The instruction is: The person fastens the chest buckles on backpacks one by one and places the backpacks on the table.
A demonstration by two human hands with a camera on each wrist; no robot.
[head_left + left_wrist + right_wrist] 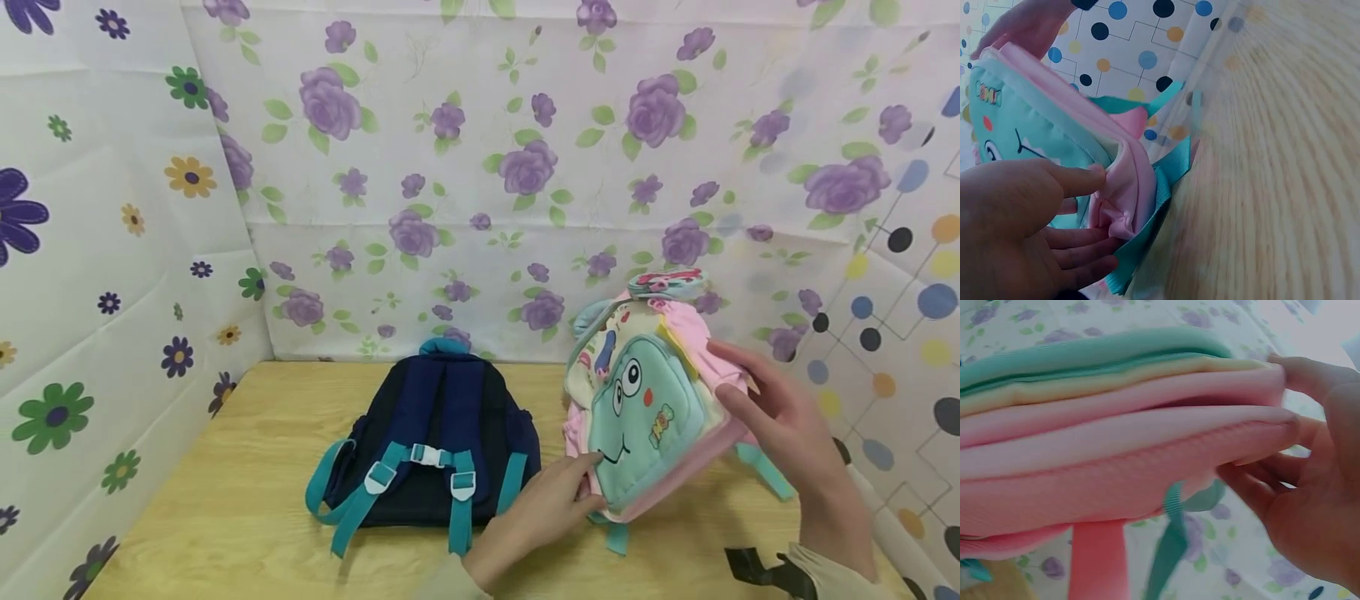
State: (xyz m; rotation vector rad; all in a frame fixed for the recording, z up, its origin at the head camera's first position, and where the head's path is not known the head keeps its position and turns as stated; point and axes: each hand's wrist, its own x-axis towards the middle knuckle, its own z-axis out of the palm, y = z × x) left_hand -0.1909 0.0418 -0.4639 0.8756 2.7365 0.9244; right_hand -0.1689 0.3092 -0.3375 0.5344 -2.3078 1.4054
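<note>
A small pink and mint child's backpack (645, 417) with a cartoon face on its front pocket is tilted above the right part of the table. My left hand (543, 508) grips its lower left corner, thumb on the front and fingers on the pink side, as the left wrist view shows. On the opposite side my right hand (780, 417) holds the pink side edge, thumb near the front and fingers behind in the right wrist view. Teal straps (1172, 162) hang from the bag's back. Its underside (1122, 450) faces the right wrist camera.
A navy backpack (427, 433) with teal straps lies left of my left hand, its strap side showing. Both stand over a wooden table (247, 467). Floral cloth (450, 183) walls the back, with patterned cloths on either side. A black strap (765, 571) is near my right wrist.
</note>
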